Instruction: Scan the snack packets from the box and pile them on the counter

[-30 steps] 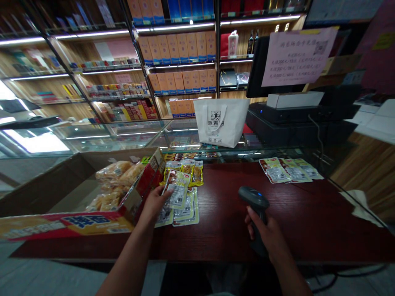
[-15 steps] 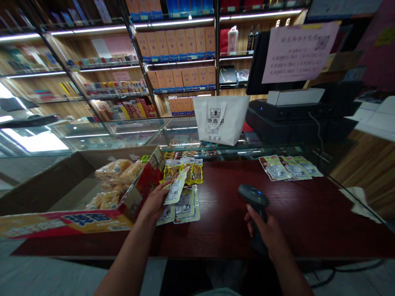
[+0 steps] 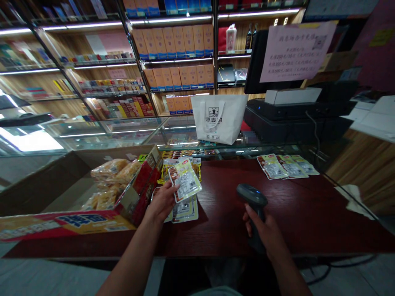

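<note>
My left hand (image 3: 163, 200) grips a flat snack packet (image 3: 185, 181) by its left edge, its printed face turned up toward me. Beneath it, more silvery packets (image 3: 187, 211) lie on the dark red counter (image 3: 222, 230), and yellow snack packs (image 3: 196, 166) lie just behind. In my right hand (image 3: 262, 228) is a dark grey barcode scanner (image 3: 252, 195), held by its handle, with a small blue light on top. The scanner's head points left, apart from the packet. Several similar packets (image 3: 285, 166) lie overlapped at the back right of the counter.
An open carton (image 3: 92, 222) with bagged bread (image 3: 115, 172) stands at the left. A white paper bag (image 3: 220, 119) stands on the glass case behind. A monitor with a pink notice (image 3: 296, 53) is at the back right; a cable (image 3: 348, 191) crosses the right side.
My left hand has lifted the snack packet and turned it from a steep tilt to face me, moving it slightly right. My right hand holds the scanner in nearly the same place.
</note>
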`<action>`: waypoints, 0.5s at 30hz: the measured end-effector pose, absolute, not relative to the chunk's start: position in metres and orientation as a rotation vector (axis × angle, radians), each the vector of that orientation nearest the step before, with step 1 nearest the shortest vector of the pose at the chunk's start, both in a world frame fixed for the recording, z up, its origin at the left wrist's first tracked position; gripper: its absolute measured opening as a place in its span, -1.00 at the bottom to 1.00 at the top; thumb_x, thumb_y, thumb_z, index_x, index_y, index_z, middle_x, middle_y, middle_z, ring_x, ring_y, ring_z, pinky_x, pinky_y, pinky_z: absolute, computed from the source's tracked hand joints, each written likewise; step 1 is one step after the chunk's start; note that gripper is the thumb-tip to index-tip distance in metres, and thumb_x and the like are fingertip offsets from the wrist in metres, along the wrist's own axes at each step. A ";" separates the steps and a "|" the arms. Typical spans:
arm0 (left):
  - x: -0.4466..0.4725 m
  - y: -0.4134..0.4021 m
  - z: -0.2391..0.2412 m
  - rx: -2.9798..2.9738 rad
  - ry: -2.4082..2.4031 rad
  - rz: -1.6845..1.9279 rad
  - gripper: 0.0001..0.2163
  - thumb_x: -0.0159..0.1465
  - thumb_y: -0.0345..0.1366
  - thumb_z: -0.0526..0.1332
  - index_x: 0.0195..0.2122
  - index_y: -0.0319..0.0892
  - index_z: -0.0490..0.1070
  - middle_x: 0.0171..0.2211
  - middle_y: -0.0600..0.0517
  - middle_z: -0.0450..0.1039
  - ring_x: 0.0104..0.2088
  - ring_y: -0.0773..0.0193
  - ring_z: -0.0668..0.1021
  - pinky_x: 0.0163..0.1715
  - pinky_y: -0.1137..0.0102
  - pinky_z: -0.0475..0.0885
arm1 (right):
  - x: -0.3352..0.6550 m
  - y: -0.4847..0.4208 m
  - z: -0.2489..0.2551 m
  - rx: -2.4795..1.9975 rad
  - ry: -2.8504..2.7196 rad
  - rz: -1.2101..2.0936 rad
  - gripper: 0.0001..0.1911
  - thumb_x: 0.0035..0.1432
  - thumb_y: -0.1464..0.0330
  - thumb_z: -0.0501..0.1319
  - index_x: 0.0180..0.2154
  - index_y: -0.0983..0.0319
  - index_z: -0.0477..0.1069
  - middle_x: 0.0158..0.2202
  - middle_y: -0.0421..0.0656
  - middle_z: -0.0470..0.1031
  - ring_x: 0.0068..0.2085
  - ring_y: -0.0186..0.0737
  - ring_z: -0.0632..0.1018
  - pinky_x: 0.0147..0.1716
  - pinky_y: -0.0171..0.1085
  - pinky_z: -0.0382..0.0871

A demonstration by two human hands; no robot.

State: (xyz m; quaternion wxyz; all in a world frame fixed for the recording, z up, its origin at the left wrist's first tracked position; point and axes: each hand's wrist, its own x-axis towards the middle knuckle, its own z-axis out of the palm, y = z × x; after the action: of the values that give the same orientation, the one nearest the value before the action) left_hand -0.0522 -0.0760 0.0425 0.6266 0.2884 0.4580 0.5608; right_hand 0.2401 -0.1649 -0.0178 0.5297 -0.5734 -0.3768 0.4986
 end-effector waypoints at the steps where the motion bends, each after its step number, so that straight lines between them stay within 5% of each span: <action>1: -0.051 -0.076 0.043 0.664 1.059 1.308 -0.64 0.02 -0.53 0.38 -0.14 -0.23 0.45 -0.27 -0.03 0.63 -0.42 0.25 0.65 -0.36 0.39 0.59 | 0.240 -0.165 -0.018 -1.366 -0.896 1.191 -0.45 0.10 -0.14 0.31 -0.44 0.24 0.43 -0.68 -0.28 0.38 -0.66 -0.36 0.38 -0.64 -0.39 0.26; 11: -0.045 -0.068 0.038 0.627 1.175 1.431 -0.85 0.05 -0.36 0.33 -0.37 -0.21 0.38 -0.48 0.05 0.54 -0.52 0.27 0.58 -0.49 0.43 0.49 | 0.239 -0.165 -0.018 -1.337 -0.874 1.160 -0.47 0.05 -0.11 0.36 -0.34 0.25 0.44 -0.57 -0.24 0.47 -0.65 -0.35 0.40 -0.66 -0.37 0.28; 15: -0.043 -0.064 0.031 0.615 1.221 1.476 -0.80 0.10 -0.23 0.31 -0.30 -0.22 0.43 -0.45 0.03 0.55 -0.49 0.22 0.59 -0.46 0.37 0.50 | 0.238 -0.166 -0.017 -1.336 -0.885 1.151 -0.48 0.05 -0.11 0.35 -0.38 0.24 0.44 -0.60 -0.24 0.45 -0.66 -0.35 0.39 -0.67 -0.37 0.26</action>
State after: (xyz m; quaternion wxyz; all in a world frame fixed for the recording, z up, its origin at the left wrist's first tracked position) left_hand -0.0425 -0.0638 0.0306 0.5353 0.2583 0.5126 0.6196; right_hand 0.2385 -0.1656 -0.0168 0.5514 -0.5649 -0.3743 0.4866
